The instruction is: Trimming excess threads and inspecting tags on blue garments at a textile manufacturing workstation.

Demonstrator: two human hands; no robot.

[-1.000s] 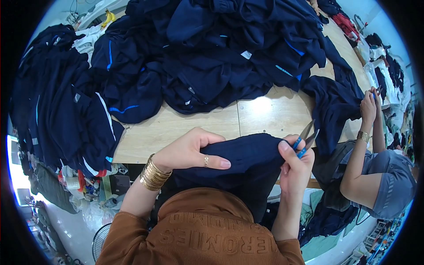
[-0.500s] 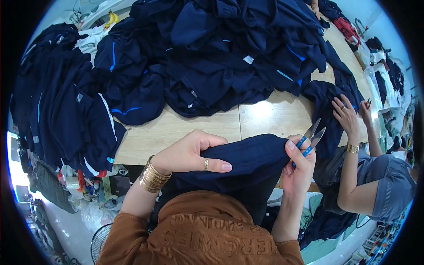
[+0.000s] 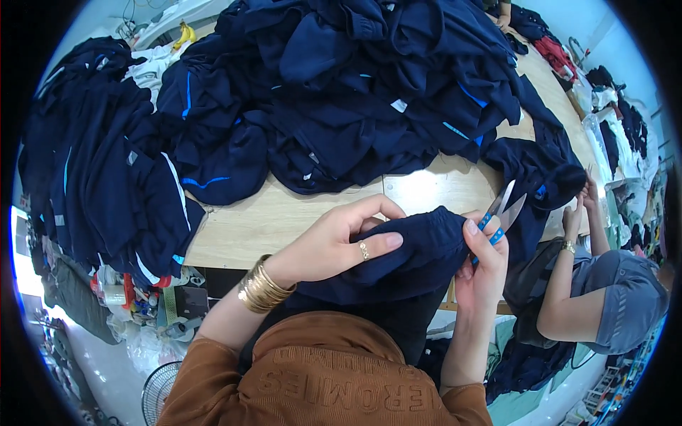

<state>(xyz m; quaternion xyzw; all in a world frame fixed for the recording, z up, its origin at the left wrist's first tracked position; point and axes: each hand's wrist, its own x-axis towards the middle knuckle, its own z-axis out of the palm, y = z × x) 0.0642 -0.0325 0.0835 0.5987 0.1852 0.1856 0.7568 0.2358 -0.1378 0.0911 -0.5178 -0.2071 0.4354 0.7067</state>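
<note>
A navy blue garment with a gathered, elastic-looking edge is stretched between my hands, just over the table's near edge. My left hand pinches its left part, thumb on top and the other fingers partly behind the cloth. The right end of that edge is gripped by my right hand, which also holds small scissors with blue dotted handles. Their blades point up and away from me, parted. The rest of the garment hangs down toward my lap.
A big heap of navy garments covers the far side of the wooden table; another pile lies left. At the right, a co-worker handles navy cloth. A fan stands at lower left, bananas far left.
My left hand has slid right along the garment, closer to my right hand, and the cloth between them is shorter and more bunched. The co-worker's hands have moved nearer together.
</note>
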